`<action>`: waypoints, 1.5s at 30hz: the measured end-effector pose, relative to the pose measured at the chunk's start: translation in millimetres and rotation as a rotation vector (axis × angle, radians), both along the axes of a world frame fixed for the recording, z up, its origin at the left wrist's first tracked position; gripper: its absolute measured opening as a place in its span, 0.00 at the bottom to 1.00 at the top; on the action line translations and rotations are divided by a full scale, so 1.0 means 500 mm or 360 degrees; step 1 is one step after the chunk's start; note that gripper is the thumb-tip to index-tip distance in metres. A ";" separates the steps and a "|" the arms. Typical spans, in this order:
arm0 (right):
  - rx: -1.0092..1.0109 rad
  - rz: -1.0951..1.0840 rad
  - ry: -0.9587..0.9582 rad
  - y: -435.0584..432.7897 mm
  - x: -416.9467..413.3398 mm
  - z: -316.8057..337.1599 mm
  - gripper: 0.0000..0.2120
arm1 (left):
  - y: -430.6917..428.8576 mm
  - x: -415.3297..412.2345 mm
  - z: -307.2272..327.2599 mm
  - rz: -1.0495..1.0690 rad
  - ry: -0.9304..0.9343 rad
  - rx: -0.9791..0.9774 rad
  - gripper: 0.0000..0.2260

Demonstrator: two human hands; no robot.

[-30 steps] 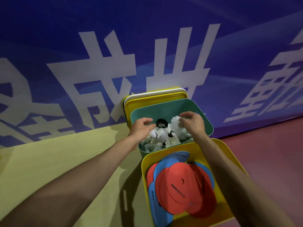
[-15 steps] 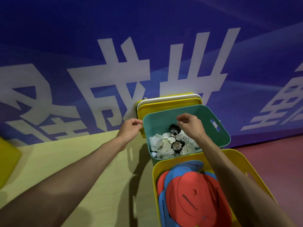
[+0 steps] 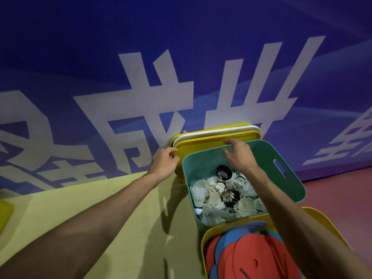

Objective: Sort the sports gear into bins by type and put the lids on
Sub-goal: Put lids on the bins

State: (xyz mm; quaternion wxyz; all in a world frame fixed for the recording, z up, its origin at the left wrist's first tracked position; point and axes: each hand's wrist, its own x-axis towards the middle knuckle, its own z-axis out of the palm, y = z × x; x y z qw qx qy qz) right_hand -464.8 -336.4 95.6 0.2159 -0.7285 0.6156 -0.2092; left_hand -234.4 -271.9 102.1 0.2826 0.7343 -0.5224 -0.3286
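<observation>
At nine o'clock, on the frame's edge, sits a sliver of a yellow object (image 3: 5,215), too cropped to identify; the yellow-green floor (image 3: 120,218) runs from there toward the centre, backed by a blue wall banner (image 3: 181,57) with large white characters. The left hand (image 3: 164,164) reaches toward eleven o'clock of the teal bin, fingers curled loosely at the left corner of the lids (image 3: 211,138); whether it actually grips them I cannot tell. Those lids lean stacked against the banner at twelve o'clock of the bin: a yellow one in front, a white edge behind, another yellow behind that. The teal bin (image 3: 291,190) stands at centre right, rounded corners, slot handle on its right wall, lidless, filled with shuttlecocks (image 3: 213,198), mostly white-feathered, a few dark. The right hand (image 3: 239,156) hovers over its far rim, fingers spread, holding nothing. At five o'clock, touching the teal bin, a yellow bin (image 3: 322,220) holds overlapping red and blue flat discs (image 3: 251,256).
</observation>
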 end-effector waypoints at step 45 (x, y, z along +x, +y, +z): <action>-0.1000 0.0421 0.0551 -0.009 0.132 0.132 0.13 | 0.043 0.103 0.061 0.0407 -0.0091 -0.0502 0.14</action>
